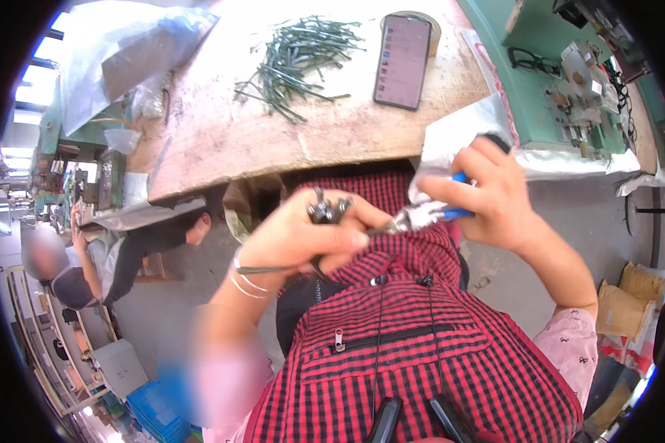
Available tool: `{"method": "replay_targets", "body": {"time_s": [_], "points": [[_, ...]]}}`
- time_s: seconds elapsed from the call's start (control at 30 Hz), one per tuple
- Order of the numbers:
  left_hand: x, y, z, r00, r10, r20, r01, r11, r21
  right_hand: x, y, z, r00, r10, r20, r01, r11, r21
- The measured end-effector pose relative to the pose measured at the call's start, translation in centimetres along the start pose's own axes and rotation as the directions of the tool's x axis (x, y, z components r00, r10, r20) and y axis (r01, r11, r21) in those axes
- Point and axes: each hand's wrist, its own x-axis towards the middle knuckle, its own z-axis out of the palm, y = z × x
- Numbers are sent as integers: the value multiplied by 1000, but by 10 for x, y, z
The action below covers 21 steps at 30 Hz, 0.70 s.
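My left hand is closed round a bundle of thin dark strips; their shiny dark ends poke up above the fingers, and an olive-green tail hangs out by the wrist. My right hand grips blue-handled pliers. The pliers' metal jaws point left and meet the left fingertips, where a small dark end shows; whether they bite on it I cannot tell. Both hands are in front of my red-and-black checked apron. On the table beyond lies a loose pile of similar dark green strips.
The wooden table has its near edge just past my hands. A phone leans on a round object. A clear plastic bag is at far left, a green machine at right. Another person sits at left.
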Motion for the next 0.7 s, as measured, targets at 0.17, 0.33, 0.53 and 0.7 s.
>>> {"method": "replay_targets", "body": {"time_s": [0.17,0.33,0.53,0.7], "points": [[-24,-28,-27,965,226,-136,-241,965,-106,-29,-36,66,802,561,205,-460,362,811],[-4,-15,-173,431,475,-767,-103,871,481,8,-47,58,822,357,444,-155,-609,778],[82,-3,-278,431,708,-560,223,518,826,107,-57,45,989,-149,-14,-108,-776,621],[98,10,-257,380,632,-675,262,626,734,138,-67,52,997,-70,19,-68,-802,593]]}}
